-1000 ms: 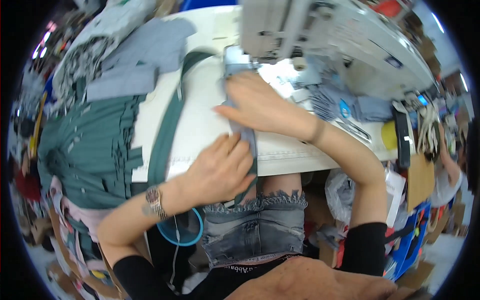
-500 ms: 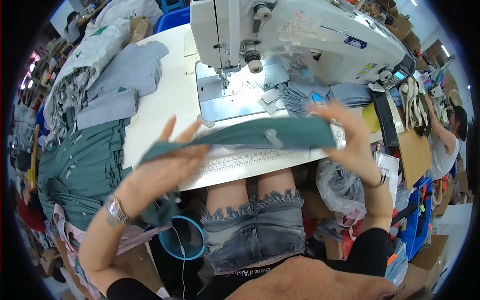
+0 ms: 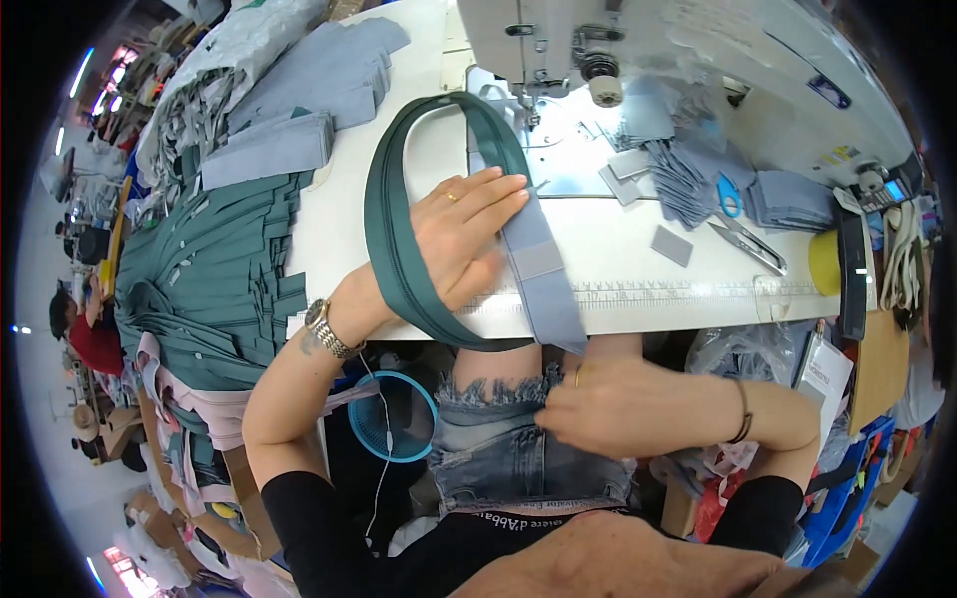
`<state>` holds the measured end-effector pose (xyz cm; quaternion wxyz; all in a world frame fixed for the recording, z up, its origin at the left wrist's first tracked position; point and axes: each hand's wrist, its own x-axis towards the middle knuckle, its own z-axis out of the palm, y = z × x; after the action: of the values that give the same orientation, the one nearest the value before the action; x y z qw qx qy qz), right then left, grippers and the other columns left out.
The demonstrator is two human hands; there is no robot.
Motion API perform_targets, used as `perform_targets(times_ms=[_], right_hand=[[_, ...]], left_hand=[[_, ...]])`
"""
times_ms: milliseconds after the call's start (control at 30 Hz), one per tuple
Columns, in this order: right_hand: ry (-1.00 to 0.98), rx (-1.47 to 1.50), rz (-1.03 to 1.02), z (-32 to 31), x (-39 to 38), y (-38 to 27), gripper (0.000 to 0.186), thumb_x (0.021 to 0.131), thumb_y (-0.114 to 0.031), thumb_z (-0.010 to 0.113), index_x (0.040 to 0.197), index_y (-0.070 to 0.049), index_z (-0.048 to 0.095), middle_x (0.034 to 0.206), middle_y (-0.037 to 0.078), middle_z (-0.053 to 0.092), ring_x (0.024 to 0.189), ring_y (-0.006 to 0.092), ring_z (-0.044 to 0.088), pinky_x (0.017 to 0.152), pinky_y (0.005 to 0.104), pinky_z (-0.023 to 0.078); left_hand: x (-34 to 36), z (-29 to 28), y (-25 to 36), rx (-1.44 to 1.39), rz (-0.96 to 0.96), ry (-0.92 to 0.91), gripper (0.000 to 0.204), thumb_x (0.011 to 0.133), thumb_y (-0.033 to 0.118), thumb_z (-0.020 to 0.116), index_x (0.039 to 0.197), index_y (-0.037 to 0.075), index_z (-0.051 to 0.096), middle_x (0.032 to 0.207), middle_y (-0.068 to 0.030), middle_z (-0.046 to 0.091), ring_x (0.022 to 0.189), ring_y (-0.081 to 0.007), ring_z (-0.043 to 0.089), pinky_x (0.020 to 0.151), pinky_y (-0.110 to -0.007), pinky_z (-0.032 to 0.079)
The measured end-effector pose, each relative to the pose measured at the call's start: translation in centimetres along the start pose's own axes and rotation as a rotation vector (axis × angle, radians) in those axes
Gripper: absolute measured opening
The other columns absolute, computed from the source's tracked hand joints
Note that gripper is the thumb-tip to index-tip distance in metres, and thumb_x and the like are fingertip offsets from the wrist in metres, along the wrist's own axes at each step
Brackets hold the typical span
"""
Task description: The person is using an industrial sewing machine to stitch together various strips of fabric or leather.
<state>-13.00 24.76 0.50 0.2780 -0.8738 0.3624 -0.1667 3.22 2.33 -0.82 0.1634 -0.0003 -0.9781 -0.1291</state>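
A green fabric strip [image 3: 387, 214] with dark lines along its length loops over the table's front part and round my left hand [image 3: 461, 234]. A grey-blue fabric piece [image 3: 538, 269] continues from it down to the table edge, with a lighter grey patch [image 3: 538, 260] across it. My left hand lies with fingers stretched out, the fingertips on the strip where green meets grey-blue; its thumb is blurred. Over my lap, just below the grey-blue end, my right hand [image 3: 608, 401] is closed with curled fingers. Whatever it may hold is hidden.
The sewing machine [image 3: 698, 50] stands behind the strip. To its front are grey fabric pieces [image 3: 683, 184], blue-handled scissors [image 3: 730, 196], metal snips [image 3: 748, 246] and a small grey card [image 3: 672, 245]. Green strips [image 3: 209, 269] and grey-blue panels [image 3: 264, 149] are piled at left.
The green strip, stretched between both hands before, now lies looped on the table. My left hand has moved rightward and flattened onto it; my right hand has dropped toward my lap. The view has shifted.
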Motion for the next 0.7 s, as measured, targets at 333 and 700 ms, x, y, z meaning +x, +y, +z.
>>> perform_targets(times_ms=[333,700], right_hand=[[0.485,-0.594,0.062,-7.2,3.0,10.3,0.015,0.073,-0.008,0.065,0.087,-0.003,0.064,0.086,0.007,0.062,0.086,0.0240,0.065,0.089,0.0366,0.052],[0.521,-0.456,0.165,-6.6,2.0,11.3,0.022,0.080,-0.009,0.075,0.101,-0.005,0.070,0.115,0.004,0.071,0.108,0.0208,0.063,0.095,0.0387,0.048]], left_hand=[[4.6,1.3,-3.7,0.159,0.067,0.127,0.056,0.081,0.030,0.077,0.123,-0.004,0.060,0.129,-0.0225,0.061,0.112,-0.0397,0.063,0.093,-0.043,0.054],[4.8,1.4,-6.0,-0.014,-0.001,0.135,0.053,0.087,0.038,0.074,0.120,-0.001,0.058,0.130,-0.0220,0.061,0.127,-0.0410,0.056,0.107,-0.048,0.046]])
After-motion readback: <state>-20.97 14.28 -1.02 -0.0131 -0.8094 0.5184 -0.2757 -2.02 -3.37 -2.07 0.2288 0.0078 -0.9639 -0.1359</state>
